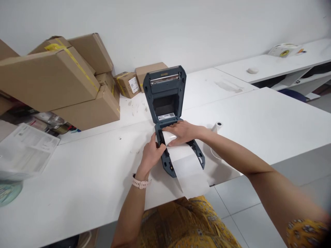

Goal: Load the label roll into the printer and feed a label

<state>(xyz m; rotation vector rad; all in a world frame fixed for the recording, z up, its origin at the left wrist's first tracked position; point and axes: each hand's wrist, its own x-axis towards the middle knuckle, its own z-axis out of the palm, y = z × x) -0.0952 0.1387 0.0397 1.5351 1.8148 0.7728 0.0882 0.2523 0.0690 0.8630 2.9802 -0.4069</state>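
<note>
A dark blue-grey label printer (168, 90) stands on the white table with its lid tilted up and back. Inside its base lies a white label roll (169, 137), and a strip of white labels (190, 172) runs from it over the front toward my body. My right hand (184, 131) lies over the roll, fingers curved round its top and right part. At the printer's left side, my left hand (152, 153) grips the wall, thumb inside near the roll's left end and fingers outside. The roll's right end is hidden under my right hand.
Cardboard boxes (85, 106) are stacked at the back left, with smaller ones behind the printer. A small white roll (217, 127) stands right of the printer. A clear plastic bin (28, 151) sits far left. The table's front edge (165, 203) is close to my body.
</note>
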